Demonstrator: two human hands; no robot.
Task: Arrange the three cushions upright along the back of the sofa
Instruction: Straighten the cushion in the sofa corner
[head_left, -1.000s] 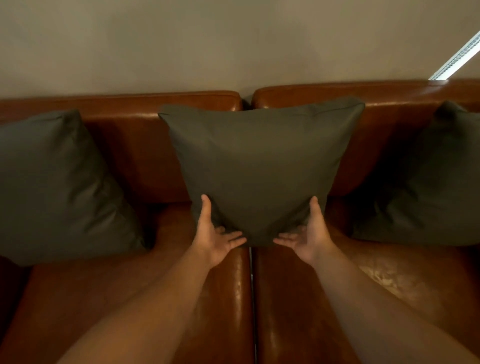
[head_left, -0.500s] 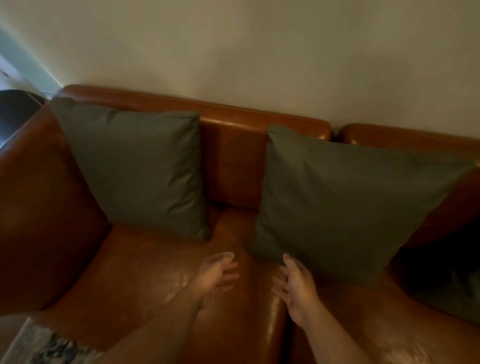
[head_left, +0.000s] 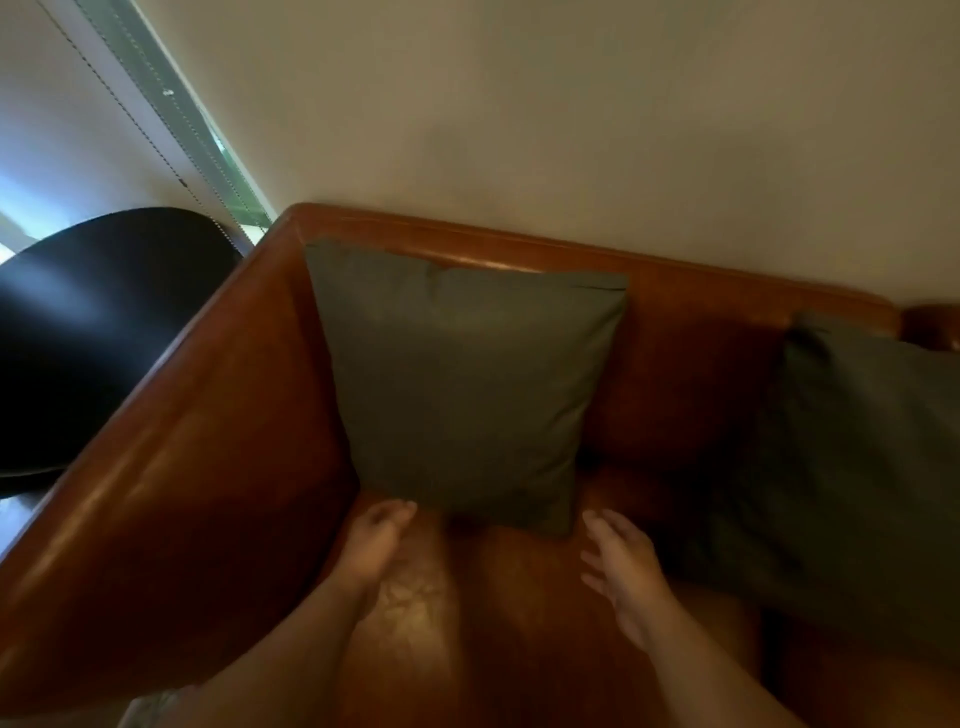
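Note:
A grey-green left cushion (head_left: 462, 384) stands upright against the backrest of the brown leather sofa (head_left: 691, 322), in the corner by the left armrest. A second cushion of the same colour (head_left: 852, 467) leans on the backrest at the right and is cut off by the frame edge. The third cushion is out of view. My left hand (head_left: 376, 540) reaches toward the left cushion's lower left corner, fingers extended, holding nothing. My right hand (head_left: 621, 564) hovers with fingers spread just below its lower right corner, also holding nothing.
The sofa's wide left armrest (head_left: 171, 499) runs diagonally at the left. Beyond it stands a round black table or chair (head_left: 88, 322), with a window blind (head_left: 171, 109) behind. A plain wall rises behind the sofa.
My view and both hands have shifted left from the middle cushion to the left cushion. The hands let go of the middle cushion and now flank the left one's bottom edge.

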